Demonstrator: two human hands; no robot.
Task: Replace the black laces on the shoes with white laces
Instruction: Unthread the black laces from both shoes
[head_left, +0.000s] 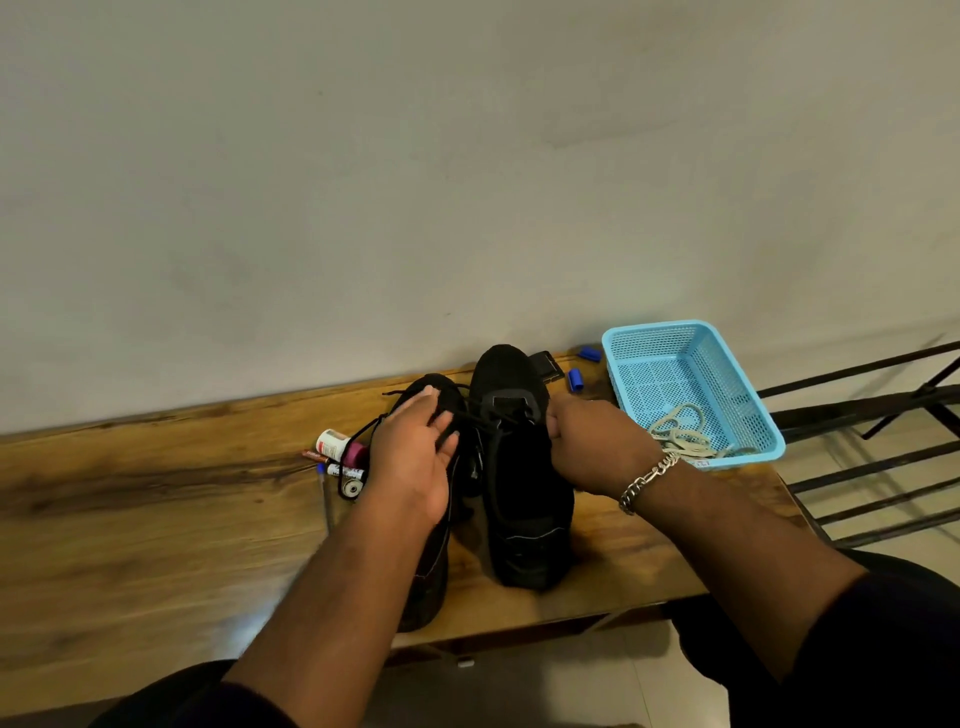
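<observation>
Two black sneakers (524, 467) sat side by side; the left hand (415, 457) pinched a black lace (470, 418), the right hand (592, 441) gripped the shoe's side. Unlacing looked underway; next, draw it free.

2 black shoes (524, 467) stand on the tabletop (156, 519); left hand (415, 452) pinches black lace (467, 415), right hand (592, 441) grips 1 shoe.

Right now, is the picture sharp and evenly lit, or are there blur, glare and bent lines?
Head view: dim, soft light; the black shoes lose detail. A pale glare patch sits on the table near its front edge. The left hand is slightly blurred. The wide lens curves the table's edge.
</observation>
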